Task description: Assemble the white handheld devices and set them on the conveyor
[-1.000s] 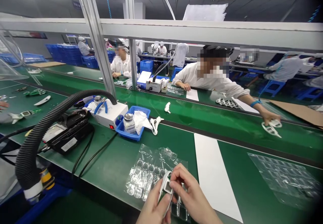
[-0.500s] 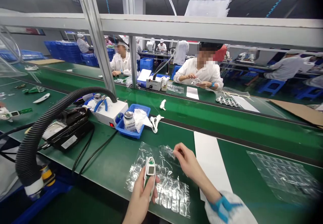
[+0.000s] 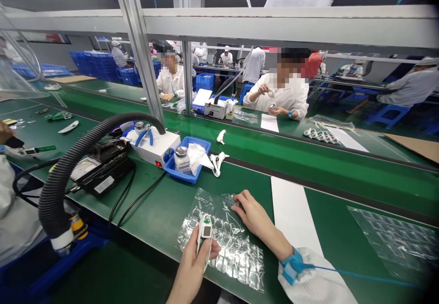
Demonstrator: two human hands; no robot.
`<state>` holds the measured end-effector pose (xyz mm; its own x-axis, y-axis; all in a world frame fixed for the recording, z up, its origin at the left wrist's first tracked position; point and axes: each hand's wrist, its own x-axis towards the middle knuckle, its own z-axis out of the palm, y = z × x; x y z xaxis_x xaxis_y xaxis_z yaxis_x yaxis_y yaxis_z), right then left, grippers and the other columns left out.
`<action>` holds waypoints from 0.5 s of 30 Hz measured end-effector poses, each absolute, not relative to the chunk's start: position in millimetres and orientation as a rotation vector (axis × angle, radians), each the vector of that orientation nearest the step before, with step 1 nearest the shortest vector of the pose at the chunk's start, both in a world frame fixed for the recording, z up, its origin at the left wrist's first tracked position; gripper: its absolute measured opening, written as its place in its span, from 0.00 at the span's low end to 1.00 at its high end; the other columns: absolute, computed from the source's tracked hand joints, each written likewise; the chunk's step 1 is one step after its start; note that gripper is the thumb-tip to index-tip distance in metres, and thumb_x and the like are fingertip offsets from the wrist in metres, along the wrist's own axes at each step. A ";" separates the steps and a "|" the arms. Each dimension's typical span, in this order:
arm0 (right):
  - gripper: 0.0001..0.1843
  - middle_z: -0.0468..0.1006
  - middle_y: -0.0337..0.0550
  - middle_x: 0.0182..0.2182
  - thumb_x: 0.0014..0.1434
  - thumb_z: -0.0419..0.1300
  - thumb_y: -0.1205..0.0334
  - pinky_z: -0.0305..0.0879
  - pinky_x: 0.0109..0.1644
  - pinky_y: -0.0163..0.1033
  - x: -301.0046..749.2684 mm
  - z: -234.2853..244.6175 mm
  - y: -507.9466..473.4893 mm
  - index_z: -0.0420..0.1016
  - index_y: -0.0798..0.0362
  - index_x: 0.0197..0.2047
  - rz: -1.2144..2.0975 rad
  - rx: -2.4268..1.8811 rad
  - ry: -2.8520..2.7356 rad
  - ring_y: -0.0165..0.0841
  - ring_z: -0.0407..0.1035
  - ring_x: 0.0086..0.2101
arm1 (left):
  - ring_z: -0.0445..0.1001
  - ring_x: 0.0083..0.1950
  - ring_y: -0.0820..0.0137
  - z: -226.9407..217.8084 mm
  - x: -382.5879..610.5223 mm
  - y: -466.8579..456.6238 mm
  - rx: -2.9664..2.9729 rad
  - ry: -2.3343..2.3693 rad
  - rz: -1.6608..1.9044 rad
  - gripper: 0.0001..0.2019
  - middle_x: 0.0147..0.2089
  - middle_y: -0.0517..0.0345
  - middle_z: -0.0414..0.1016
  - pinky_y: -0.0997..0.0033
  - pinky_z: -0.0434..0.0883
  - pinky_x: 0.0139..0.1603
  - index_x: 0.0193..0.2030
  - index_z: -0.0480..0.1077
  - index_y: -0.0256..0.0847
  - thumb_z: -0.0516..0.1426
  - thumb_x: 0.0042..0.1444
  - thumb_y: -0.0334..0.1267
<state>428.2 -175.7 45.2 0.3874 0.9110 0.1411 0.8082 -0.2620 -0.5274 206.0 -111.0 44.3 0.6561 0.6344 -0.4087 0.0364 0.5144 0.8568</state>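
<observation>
My left hand (image 3: 194, 267) is closed round a small white device with a green-framed screen (image 3: 205, 232), held upright over the near edge of the green bench. My right hand (image 3: 251, 213) rests on a clear plastic sheet of small pockets (image 3: 222, 244), fingers curled and pinching at its crumpled top end. A blue wrist strap (image 3: 292, 265) with a blue cord sits on my right wrist.
A white paper strip (image 3: 291, 212) lies right of the sheet, another clear sheet (image 3: 394, 240) far right. A blue tray with a bottle and cloth (image 3: 187, 160), a white box (image 3: 154, 146), a black unit (image 3: 103, 169) and a black hose (image 3: 68, 167) stand left. Other people work across the belt.
My right hand left the device, reached out to the plastic sheet and settled on its top end. My left hand now holds the device alone, upright.
</observation>
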 end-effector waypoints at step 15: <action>0.21 0.77 0.48 0.31 0.58 0.56 0.42 0.66 0.34 0.42 494.0 21.0 -227.9 0.74 0.53 0.34 0.008 -2.001 -0.787 0.38 0.68 0.30 | 0.59 0.23 0.81 75.0 207.6 -118.4 0.767 0.660 0.228 0.14 0.34 0.62 0.70 0.75 0.54 0.24 0.43 0.66 0.42 0.55 0.60 0.50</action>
